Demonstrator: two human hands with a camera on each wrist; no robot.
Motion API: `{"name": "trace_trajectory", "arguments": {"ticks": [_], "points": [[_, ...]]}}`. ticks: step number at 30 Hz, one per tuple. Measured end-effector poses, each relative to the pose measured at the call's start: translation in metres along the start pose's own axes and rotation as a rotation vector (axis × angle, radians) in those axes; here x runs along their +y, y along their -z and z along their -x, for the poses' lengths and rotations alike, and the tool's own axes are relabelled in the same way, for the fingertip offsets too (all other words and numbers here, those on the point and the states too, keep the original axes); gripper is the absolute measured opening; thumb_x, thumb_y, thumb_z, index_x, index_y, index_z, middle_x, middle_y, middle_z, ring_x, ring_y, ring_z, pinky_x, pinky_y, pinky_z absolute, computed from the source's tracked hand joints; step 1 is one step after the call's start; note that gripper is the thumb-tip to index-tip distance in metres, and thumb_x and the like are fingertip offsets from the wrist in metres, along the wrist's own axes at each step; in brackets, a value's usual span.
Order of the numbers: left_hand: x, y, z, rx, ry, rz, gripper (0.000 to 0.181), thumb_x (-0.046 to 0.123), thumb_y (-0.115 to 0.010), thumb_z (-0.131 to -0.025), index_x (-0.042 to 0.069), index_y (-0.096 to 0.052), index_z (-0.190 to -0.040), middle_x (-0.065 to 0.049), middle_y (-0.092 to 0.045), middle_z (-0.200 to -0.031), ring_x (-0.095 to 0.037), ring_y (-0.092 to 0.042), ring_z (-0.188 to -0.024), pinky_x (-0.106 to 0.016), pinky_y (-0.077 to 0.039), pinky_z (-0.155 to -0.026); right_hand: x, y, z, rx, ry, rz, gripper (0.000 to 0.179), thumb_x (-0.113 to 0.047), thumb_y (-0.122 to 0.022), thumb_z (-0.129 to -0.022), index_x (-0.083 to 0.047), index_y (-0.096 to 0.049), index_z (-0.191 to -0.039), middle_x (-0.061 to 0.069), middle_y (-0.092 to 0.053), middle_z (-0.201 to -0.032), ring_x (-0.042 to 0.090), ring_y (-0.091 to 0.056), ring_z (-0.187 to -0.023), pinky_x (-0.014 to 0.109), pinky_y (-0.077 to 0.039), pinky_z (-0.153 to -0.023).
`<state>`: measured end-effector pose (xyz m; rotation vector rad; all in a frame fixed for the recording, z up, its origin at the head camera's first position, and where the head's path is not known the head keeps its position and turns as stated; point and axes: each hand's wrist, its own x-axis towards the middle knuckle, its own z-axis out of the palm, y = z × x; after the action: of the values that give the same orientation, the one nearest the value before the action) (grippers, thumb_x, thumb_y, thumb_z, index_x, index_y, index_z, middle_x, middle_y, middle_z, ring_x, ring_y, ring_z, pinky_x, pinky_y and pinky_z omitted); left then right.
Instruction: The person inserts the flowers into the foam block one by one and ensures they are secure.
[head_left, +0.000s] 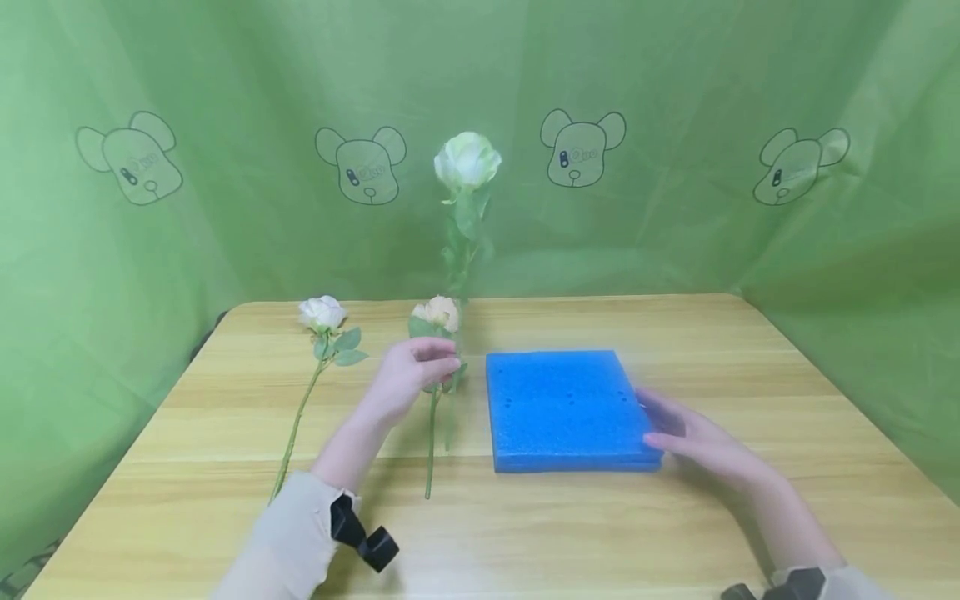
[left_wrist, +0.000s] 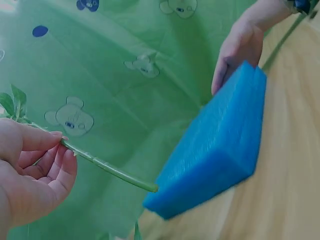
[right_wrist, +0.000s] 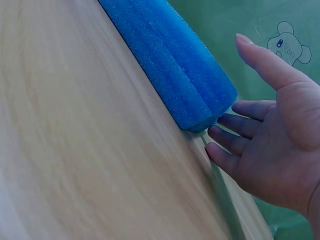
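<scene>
My left hand (head_left: 412, 375) pinches the green stem (left_wrist: 110, 169) of a pale green-white rose (head_left: 468, 161) between thumb and fingers. The bloom stands up high, and the stem's bare lower end hangs above the tabletop. At the right side of a blue foam block (head_left: 566, 417) is my right hand (head_left: 697, 437), its fingers (right_wrist: 240, 125) extended and spread at the block's edge. Whether they touch the foam, I cannot tell. Several small holes dot the block's top.
A peach rose (head_left: 437, 313) lies on the wooden table (head_left: 750, 358), partly behind my left hand. Farther left lies a white rose (head_left: 322, 312) with a long stem. A green curtain (head_left: 480, 67) with printed bear heads surrounds the back and sides.
</scene>
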<state>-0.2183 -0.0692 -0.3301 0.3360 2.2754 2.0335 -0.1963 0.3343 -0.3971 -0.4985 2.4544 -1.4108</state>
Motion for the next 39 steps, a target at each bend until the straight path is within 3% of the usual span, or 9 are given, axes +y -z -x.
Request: {"name": "trace_trajectory", "arguments": {"ticks": [4, 8, 10, 13, 16, 19, 25, 32, 39], "points": [[0.012, -0.015, -0.007, -0.006, -0.04, 0.002, 0.031, 0.002, -0.064, -0.084, -0.007, -0.06, -0.113, -0.02, -0.064, -0.107, -0.028, -0.064, -0.088, -0.035, -0.053, -0.082, -0.001, 0.0, 0.0, -0.001, -0.005, -0.001, 0.067, -0.017, -0.054, -0.094, -0.004, -0.015, -0.147, 0.018, -0.016, -0.152, 0.039, -0.014, -0.136, 0.025, -0.025, -0.104], [0.02, -0.028, -0.013, -0.015, -0.049, -0.021, 0.031, 0.005, -0.065, -0.084, -0.004, -0.062, -0.113, -0.018, -0.065, -0.107, -0.025, -0.065, -0.087, -0.034, -0.053, -0.081, -0.002, -0.001, 0.001, -0.004, -0.003, -0.01, 0.066, -0.016, -0.053, -0.094, -0.004, -0.016, -0.147, 0.018, -0.016, -0.151, 0.039, -0.015, -0.136, 0.017, -0.026, -0.1], [0.023, -0.035, -0.017, -0.021, -0.057, -0.036, 0.031, 0.007, -0.065, -0.085, -0.003, -0.062, -0.113, -0.016, -0.065, -0.108, -0.024, -0.065, -0.089, -0.032, -0.052, -0.082, -0.001, -0.001, 0.001, -0.003, -0.003, -0.014, 0.065, -0.016, -0.053, -0.094, -0.004, -0.016, -0.147, 0.018, -0.016, -0.151, 0.039, -0.014, -0.136, 0.02, -0.026, -0.102], [0.026, -0.047, -0.024, -0.038, -0.076, -0.041, 0.03, 0.007, -0.065, -0.085, -0.003, -0.062, -0.113, -0.016, -0.065, -0.109, -0.024, -0.065, -0.091, -0.03, -0.052, -0.082, -0.002, -0.002, 0.002, 0.001, -0.008, -0.035, 0.065, -0.016, -0.053, -0.094, -0.004, -0.016, -0.147, 0.019, -0.015, -0.151, 0.04, -0.013, -0.136, 0.043, -0.02, -0.108], [0.029, -0.059, -0.031, -0.052, -0.1, -0.035, 0.028, 0.006, -0.065, -0.085, -0.004, -0.063, -0.112, -0.017, -0.065, -0.109, -0.024, -0.065, -0.091, -0.028, -0.053, -0.081, -0.002, -0.003, 0.002, 0.006, -0.01, -0.053, 0.066, -0.016, -0.053, -0.094, -0.004, -0.016, -0.147, 0.019, -0.015, -0.151, 0.041, -0.012, -0.136, 0.061, -0.01, -0.104], [0.032, -0.073, -0.037, -0.06, -0.113, -0.014, 0.026, 0.004, -0.065, -0.085, -0.005, -0.063, -0.109, -0.018, -0.065, -0.108, -0.025, -0.066, -0.088, -0.027, -0.054, -0.077, -0.002, -0.003, 0.002, 0.01, -0.012, -0.051, 0.066, -0.016, -0.054, -0.094, -0.003, -0.016, -0.147, 0.02, -0.015, -0.151, 0.041, -0.011, -0.136, 0.062, -0.009, -0.104], [0.037, -0.102, -0.046, -0.073, -0.165, 0.029, 0.022, 0.001, -0.065, -0.084, -0.006, -0.065, -0.105, -0.017, -0.067, -0.1, -0.021, -0.066, -0.081, -0.024, -0.054, -0.072, -0.001, -0.003, 0.001, 0.015, -0.019, -0.005, 0.067, -0.018, -0.054, -0.094, -0.002, -0.016, -0.147, 0.02, -0.016, -0.151, 0.04, -0.014, -0.136, 0.053, -0.015, -0.106], [0.037, -0.133, -0.058, -0.054, -0.196, -0.023, 0.02, 0.003, -0.066, -0.084, -0.002, -0.067, -0.103, -0.012, -0.069, -0.096, -0.014, -0.066, -0.077, -0.018, -0.053, -0.068, 0.0, -0.004, 0.001, 0.018, -0.031, -0.077, 0.069, -0.017, -0.055, -0.093, 0.0, -0.015, -0.146, 0.023, -0.015, -0.15, 0.044, -0.011, -0.135, 0.065, -0.006, -0.103], [0.037, -0.154, -0.065, -0.036, -0.217, -0.056, 0.019, 0.006, -0.067, -0.084, 0.0, -0.069, -0.102, -0.009, -0.069, -0.099, -0.01, -0.065, -0.083, -0.015, -0.051, -0.069, -0.001, -0.003, 0.002, 0.015, -0.018, -0.065, 0.069, -0.016, -0.055, -0.093, 0.002, -0.014, -0.146, 0.023, -0.016, -0.15, 0.042, -0.014, -0.135, 0.059, -0.011, -0.105]]}}
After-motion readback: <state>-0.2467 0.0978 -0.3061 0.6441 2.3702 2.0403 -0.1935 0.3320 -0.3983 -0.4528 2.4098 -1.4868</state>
